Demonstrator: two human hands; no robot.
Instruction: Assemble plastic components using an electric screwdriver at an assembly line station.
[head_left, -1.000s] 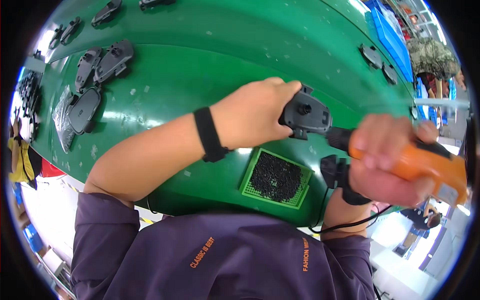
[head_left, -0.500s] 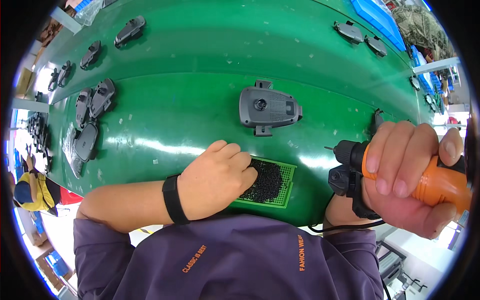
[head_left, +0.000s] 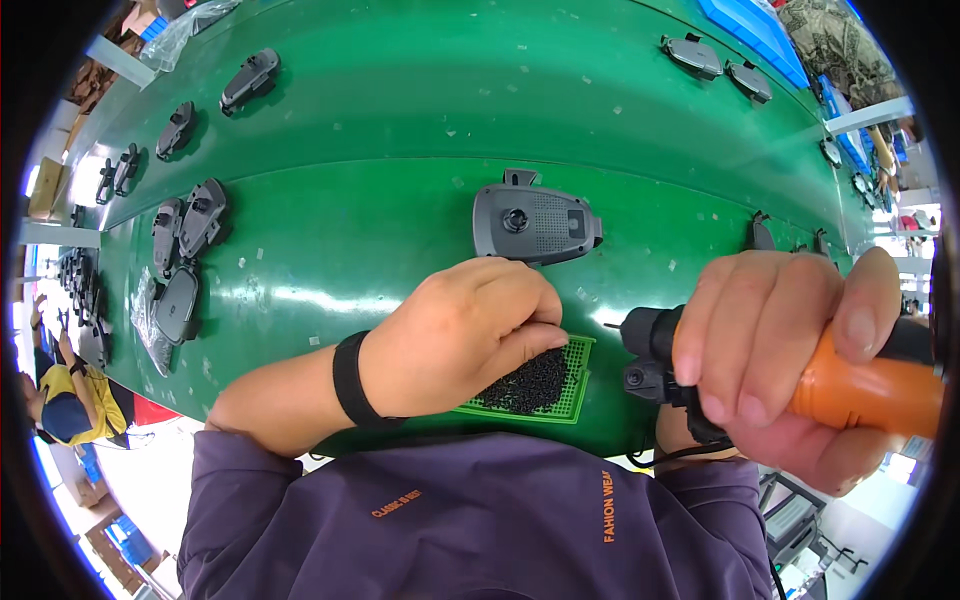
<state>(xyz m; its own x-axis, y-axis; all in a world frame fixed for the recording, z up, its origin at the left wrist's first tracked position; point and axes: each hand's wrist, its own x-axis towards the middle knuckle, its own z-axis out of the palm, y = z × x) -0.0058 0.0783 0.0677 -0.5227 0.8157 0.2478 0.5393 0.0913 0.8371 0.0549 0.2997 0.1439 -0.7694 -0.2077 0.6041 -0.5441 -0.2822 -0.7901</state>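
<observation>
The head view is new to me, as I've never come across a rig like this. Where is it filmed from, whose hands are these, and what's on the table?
There is no robot here: a person works with two bare hands. The camera sits on their head and looks down; its fisheye lens bends straight edges toward the rim.

The right hand grips an orange and black power driver, its thin bit pointing left. The left hand is over a green tray of small black pieces, fingertips together; whether they hold a piece, I can't tell.

Just beyond that hand, a grey device lies on the green table. Similar devices lie to the left, beside a clear plastic bag.
</observation>
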